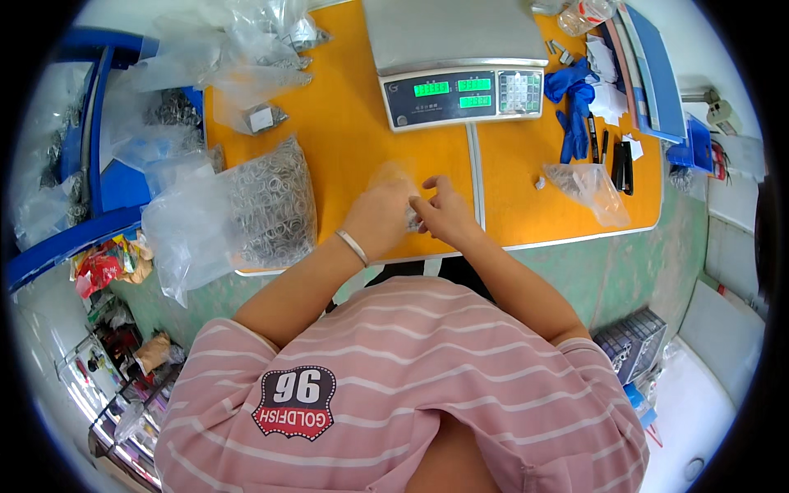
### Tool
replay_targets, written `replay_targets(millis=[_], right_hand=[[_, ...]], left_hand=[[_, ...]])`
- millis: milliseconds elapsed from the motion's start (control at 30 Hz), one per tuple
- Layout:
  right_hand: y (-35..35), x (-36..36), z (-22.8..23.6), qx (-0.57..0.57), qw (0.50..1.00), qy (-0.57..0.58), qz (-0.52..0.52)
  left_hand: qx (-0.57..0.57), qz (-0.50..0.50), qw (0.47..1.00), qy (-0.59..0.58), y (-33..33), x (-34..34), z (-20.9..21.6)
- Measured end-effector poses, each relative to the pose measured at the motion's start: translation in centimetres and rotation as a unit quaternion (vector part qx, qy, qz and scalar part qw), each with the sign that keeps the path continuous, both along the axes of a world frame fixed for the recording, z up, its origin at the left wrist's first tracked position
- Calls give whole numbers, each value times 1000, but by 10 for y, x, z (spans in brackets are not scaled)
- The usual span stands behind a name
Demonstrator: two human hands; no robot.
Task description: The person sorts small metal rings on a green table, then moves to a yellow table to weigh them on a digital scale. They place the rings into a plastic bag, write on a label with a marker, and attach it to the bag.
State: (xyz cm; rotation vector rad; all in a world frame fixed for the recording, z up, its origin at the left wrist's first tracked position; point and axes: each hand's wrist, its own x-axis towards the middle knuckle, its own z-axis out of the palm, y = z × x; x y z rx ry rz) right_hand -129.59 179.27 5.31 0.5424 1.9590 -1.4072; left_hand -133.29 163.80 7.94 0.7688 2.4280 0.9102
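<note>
Over the near edge of the orange table, both hands are close together around a small clear plastic bag (412, 218) with something greyish in it, mostly hidden. My left hand (378, 215), with a silver bangle at its wrist, is closed on the bag. From the other side my right hand (448, 215) reaches in, its bent fingertips at the bag. Left of them lies a large clear bag of metal rings (275, 201), its loose plastic mouth hanging over the table edge. Beyond the hands stands a digital scale (460, 94) with green displays and a flat metal pan.
Blue gloves (574, 103), pens (592, 138), a black stapler-like tool (623, 170) and a crumpled plastic bag (593, 191) lie on the right. Blue folders (653, 78) stand at the far right. More plastic bags (238, 62) and a blue rack (99, 135) are left.
</note>
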Motion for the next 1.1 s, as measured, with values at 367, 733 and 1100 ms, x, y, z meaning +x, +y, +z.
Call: replay_targets(millis=[367,733,1100], right_hand=[[-19,-6,12,43,997,70,-3],[-18,24,10,18,938,339,65],[26,57,-11,-106,977,181,-40]], left_hand=[[224,276,735,-577,-10,-5,12],[-155,-111,968,-164,18,-3,-3],[-252,-166,953,21,45,18,-53]])
